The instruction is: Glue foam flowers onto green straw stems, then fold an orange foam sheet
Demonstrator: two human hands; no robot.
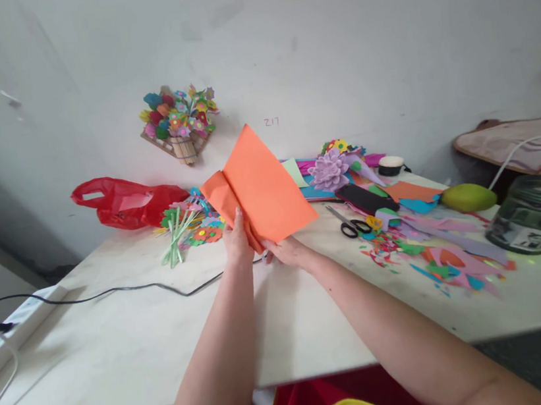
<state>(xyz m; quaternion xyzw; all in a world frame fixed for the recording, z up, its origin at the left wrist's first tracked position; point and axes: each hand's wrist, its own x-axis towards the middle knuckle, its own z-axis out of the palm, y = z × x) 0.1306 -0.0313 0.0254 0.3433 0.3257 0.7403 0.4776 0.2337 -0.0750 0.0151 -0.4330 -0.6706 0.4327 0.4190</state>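
An orange craft sheet (268,186), paper or thin foam, is held up above the table in front of me. Its left part is folded over on itself, while the right part stands flat with a corner pointing up. My left hand (237,239) grips the folded part, thumb on the near face and fingers hidden behind. At the bottom corner, my right hand (284,252) is closed on the sheet, its fingers partly hidden under the edge. Scissors (350,224) with black handles lie to the right of the sheet.
A red plastic bag (134,204), pale green sticks (176,235) and foam flowers (207,233) lie at the left. Colourful scraps (450,262), a purple flower (329,169) and a glass jar (537,220) are at the right. A black cable (156,284) crosses the table.
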